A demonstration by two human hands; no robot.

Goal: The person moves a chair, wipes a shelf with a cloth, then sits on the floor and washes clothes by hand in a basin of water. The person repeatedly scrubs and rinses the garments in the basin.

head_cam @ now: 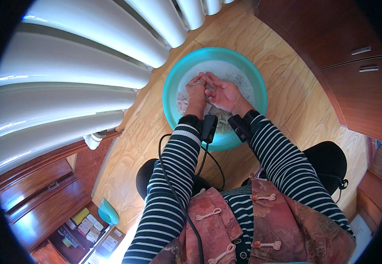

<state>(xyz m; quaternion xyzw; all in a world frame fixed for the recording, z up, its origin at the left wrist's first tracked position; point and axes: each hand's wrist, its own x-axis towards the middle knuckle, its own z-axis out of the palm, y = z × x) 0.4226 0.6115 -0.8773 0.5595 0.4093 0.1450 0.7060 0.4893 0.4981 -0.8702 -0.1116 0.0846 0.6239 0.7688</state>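
A round turquoise plastic basin [260,85] stands on the floor before me, holding sudsy water [243,74] and wet cloth. My left hand [196,92] is over the basin, its fingers curled; whether cloth is inside them cannot be told. My right hand [224,94] is beside it, palm turned up and fingers half bent, with the fingertips of both hands close together or touching. Greyish-beige cloth [222,118] lies below the hands, and a pale cloth with pink [182,103] lies at the basin's left. Both wrists wear black straps with small black devices.
A white radiator [72,62] runs along the left, close to the basin. Dark wooden cabinets [352,89] stand at the right. At lower left are a wooden drawer unit [45,204], small boxes [90,226] and a turquoise plastic item [107,211]. A black cable [167,175] runs along my left sleeve.
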